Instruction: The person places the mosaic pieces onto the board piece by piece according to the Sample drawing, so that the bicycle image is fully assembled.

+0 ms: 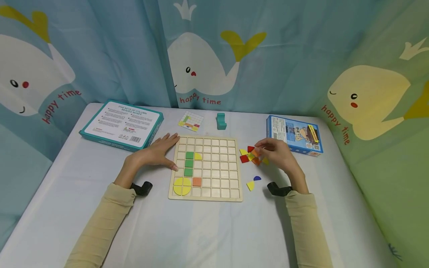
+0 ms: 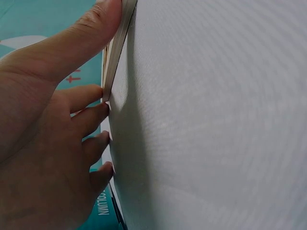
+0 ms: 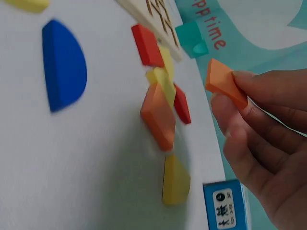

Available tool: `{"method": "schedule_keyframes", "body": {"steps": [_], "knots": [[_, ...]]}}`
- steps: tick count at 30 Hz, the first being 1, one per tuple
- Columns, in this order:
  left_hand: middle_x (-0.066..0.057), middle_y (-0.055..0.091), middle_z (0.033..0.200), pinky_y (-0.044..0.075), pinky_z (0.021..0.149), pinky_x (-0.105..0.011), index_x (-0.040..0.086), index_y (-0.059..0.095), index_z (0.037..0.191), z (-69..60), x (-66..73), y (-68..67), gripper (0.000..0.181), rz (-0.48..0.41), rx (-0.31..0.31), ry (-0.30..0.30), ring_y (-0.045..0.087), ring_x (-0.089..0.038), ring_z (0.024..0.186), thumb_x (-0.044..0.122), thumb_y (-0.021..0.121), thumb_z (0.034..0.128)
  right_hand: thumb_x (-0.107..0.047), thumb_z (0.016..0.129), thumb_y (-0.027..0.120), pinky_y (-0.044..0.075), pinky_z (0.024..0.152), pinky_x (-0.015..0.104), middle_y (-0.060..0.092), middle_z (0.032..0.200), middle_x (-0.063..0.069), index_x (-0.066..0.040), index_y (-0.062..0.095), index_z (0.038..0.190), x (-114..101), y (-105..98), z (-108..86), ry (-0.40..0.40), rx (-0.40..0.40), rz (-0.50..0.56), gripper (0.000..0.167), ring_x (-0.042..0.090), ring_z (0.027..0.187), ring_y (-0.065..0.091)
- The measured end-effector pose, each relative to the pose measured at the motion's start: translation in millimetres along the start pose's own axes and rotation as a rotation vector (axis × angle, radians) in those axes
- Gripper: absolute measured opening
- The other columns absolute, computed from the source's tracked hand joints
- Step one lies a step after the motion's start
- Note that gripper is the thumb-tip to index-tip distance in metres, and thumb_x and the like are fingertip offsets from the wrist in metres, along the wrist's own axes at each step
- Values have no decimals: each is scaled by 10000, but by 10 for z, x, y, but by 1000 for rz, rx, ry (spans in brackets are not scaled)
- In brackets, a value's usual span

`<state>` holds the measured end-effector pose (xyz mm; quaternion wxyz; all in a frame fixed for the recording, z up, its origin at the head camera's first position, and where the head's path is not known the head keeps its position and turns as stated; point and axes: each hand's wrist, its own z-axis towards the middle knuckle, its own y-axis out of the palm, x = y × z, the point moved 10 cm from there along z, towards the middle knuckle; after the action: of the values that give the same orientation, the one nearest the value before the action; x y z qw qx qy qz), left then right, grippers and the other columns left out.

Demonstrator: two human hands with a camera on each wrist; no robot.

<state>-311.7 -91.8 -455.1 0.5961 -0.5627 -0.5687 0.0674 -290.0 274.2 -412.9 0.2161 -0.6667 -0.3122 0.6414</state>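
On the table lies a wooden grid board point(image 1: 218, 165). It bears a column of green squares point(image 1: 189, 163), a yellow circle of quarter pieces point(image 1: 182, 186), a single yellow quarter piece point(image 1: 198, 156) and an orange square point(image 1: 197, 181). My left hand point(image 1: 157, 152) rests at the board's left edge, thumb and fingers spread and touching it. Above the loose pieces to the board's right, my right hand point(image 1: 277, 153) pinches an orange square tile point(image 3: 225, 85) between thumb and fingertips. Beneath it are red tiles point(image 3: 147, 45), yellow pieces point(image 3: 175, 181) and another orange tile point(image 3: 159, 117).
A blue half-circle piece point(image 1: 257, 178) and a yellow quarter piece point(image 1: 250, 185) lie nearer the front. Behind the board are a pattern card point(image 1: 191, 121) and a teal stand point(image 1: 221, 121). A teal box point(image 1: 122, 124) lies back left, a blue box point(image 1: 295, 134) back right.
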Motion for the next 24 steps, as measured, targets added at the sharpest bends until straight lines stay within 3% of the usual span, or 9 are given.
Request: {"method": "schedule_keyframes", "body": {"steps": [6,10,14,24], "knots": [[-166,90,1732,15,1298,-577,17,149,1644,2,0,1,1158,3,-2,2,-17,-398,1600,408,860,818,-174,1008,672,587,779,240,739,1138,187,-8,712,1199,-137,127,2,-54,-69,68,256,320,927,688],[-168,91,1732,14,1298,-575,14,148,1644,4,-3,6,1158,4,-3,4,-16,-400,1600,411,859,820,-135,1015,651,624,696,349,734,1079,189,-12,713,1205,-223,229,-4,-79,-113,108,235,341,825,681],[-166,91,1732,13,1300,-570,14,148,1643,3,5,7,1158,1,-3,5,-17,-398,1600,411,859,821,-104,1007,645,568,620,343,733,1050,155,-36,723,1213,-290,346,4,-78,-147,96,230,275,780,646],[-160,90,1733,12,1301,-566,19,146,1645,-6,25,2,1156,1,1,6,-17,-392,1602,410,858,822,-4,977,629,599,802,288,753,1059,152,13,703,1239,-475,673,-15,-119,-277,156,273,203,900,728]]}}
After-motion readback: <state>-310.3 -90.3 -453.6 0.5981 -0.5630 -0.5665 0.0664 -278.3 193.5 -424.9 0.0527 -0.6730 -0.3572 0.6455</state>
